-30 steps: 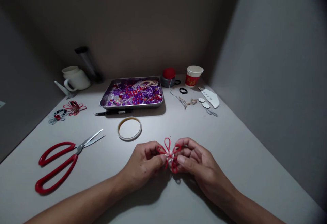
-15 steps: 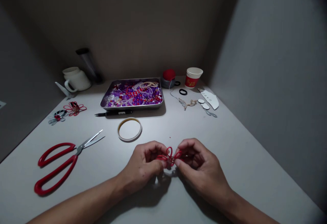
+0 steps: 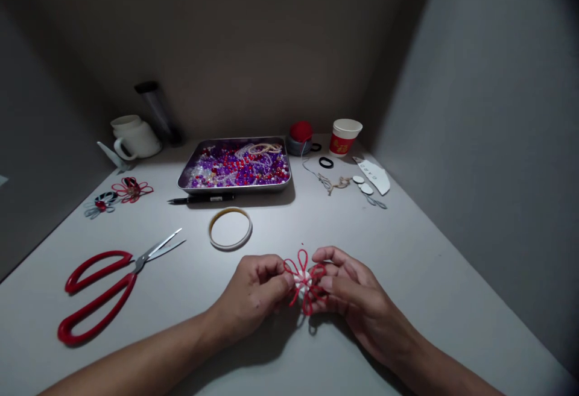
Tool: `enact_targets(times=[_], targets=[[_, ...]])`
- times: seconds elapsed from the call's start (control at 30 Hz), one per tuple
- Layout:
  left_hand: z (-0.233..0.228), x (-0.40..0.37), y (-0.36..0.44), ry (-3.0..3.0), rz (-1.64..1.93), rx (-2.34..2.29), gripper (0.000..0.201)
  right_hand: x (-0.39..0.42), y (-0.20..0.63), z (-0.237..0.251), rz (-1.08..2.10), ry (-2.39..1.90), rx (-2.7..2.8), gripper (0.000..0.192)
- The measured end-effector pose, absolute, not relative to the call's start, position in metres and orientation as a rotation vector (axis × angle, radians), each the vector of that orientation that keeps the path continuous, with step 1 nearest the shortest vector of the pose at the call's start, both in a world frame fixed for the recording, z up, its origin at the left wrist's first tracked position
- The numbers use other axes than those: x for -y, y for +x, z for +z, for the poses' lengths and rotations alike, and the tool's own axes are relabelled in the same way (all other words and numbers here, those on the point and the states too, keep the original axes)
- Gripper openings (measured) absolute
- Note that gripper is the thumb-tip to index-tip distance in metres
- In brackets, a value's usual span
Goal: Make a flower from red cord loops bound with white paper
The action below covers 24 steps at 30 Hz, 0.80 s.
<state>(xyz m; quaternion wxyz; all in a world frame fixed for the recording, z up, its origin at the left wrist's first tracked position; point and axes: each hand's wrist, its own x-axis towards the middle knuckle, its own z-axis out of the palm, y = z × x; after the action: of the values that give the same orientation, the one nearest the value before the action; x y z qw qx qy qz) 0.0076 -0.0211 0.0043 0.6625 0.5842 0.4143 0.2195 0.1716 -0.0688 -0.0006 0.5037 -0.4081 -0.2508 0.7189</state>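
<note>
Between my two hands is a flower of red cord loops (image 3: 302, 258) with a white round piece (image 3: 300, 287) at its middle. My left hand (image 3: 257, 290) pinches its left side between thumb and fingers. On the other side, my right hand (image 3: 357, 296) has thumb and fingers closed on the right-hand loops, its index finger raised a little. Both hands hold the flower just above the white table (image 3: 280, 227). Some loops on the right are partly hidden by my fingers.
Red-handled scissors (image 3: 102, 293) lie partly spread at left. A tape roll (image 3: 230, 245), a pen (image 3: 203, 199) and a metal tray (image 3: 235, 190) of beads stand ahead. Finished cord flowers (image 3: 132, 189) lie far left; a paper cup (image 3: 344, 140), yarn (image 3: 300, 134) and white discs (image 3: 366, 188) are at right.
The flower has been turned so its loops spread flat towards me and the white middle shows. My right hand has moved slightly and its fingers have loosened a little.
</note>
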Motion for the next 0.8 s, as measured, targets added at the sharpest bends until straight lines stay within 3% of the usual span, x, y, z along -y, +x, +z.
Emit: enact_targets(times=[0.3,0.53,0.8], targets=[[0.002,0.021,0.008,1.343,0.451,-0.912,0.017,0.069,0.167,-0.003,1.690,-1.127,0.756,0.031],[0.001,0.020,0.005,1.242,0.558,-0.787,0.027,0.066,0.167,0.000,1.689,-1.103,0.561,0.036],[-0.002,0.023,0.012,1.196,0.592,-0.803,0.011,0.070,0.160,-0.003,1.626,-1.087,0.411,0.043]])
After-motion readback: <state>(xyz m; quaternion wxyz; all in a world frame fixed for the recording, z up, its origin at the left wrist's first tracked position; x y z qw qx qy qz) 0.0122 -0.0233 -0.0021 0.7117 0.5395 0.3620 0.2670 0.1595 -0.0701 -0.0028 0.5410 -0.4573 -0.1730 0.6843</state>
